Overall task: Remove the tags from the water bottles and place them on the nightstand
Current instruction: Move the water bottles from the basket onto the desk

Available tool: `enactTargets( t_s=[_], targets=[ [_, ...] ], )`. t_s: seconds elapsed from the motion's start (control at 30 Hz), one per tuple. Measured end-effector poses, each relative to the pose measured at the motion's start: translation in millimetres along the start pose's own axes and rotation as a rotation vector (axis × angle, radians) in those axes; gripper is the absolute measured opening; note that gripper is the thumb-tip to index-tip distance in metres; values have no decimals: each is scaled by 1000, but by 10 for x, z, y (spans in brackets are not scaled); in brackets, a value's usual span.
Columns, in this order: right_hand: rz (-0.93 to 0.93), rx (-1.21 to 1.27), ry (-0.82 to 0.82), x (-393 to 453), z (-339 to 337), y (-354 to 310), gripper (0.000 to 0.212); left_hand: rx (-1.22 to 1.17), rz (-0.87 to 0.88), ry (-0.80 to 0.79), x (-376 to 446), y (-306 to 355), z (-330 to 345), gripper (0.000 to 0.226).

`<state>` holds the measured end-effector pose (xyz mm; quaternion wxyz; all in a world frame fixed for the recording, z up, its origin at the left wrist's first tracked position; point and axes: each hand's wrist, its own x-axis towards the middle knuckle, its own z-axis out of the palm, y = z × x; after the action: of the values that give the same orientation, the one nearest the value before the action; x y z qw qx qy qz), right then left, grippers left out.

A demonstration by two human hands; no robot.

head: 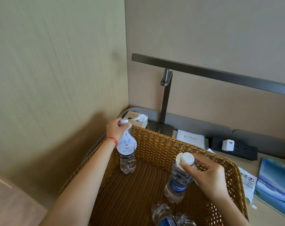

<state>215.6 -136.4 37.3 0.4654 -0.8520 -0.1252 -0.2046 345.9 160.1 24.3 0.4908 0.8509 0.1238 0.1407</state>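
Note:
A woven wicker basket [154,141] stands on the nightstand [259,162]. My left hand [114,128] grips the white cap end of a clear water bottle [128,163] held over the basket's back left corner; a white paper tag [126,143] hangs round its neck. My right hand [208,175] grips the neck of a second bottle [177,183] with a blue label, its fingers on a white tag collar [179,158] below the cap. Two more bottles [164,214] lie on the basket floor at the front.
A tissue box [136,119] and a dark desk lamp [166,98] stand behind the basket. A leaflet [190,138], a black power strip with a white charger [228,145], a white card [248,180] and a blue booklet [275,185] lie to the right. Walls close in at left and behind.

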Motion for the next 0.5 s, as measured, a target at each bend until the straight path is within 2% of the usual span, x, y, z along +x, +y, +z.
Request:
enactTargets(
  t_s=[0.23,0.37,0.5],
  targets=[
    [27,-7,7,-41,-57,17,41,-99,3,51,37,-53,21,24],
    [46,11,10,-58,-85,-12,40,-140,70,75,-74,-87,-21,23],
    [53,16,27,-58,-105,-40,37,-147,170,32,-288,-72,-24,21]
  ],
)
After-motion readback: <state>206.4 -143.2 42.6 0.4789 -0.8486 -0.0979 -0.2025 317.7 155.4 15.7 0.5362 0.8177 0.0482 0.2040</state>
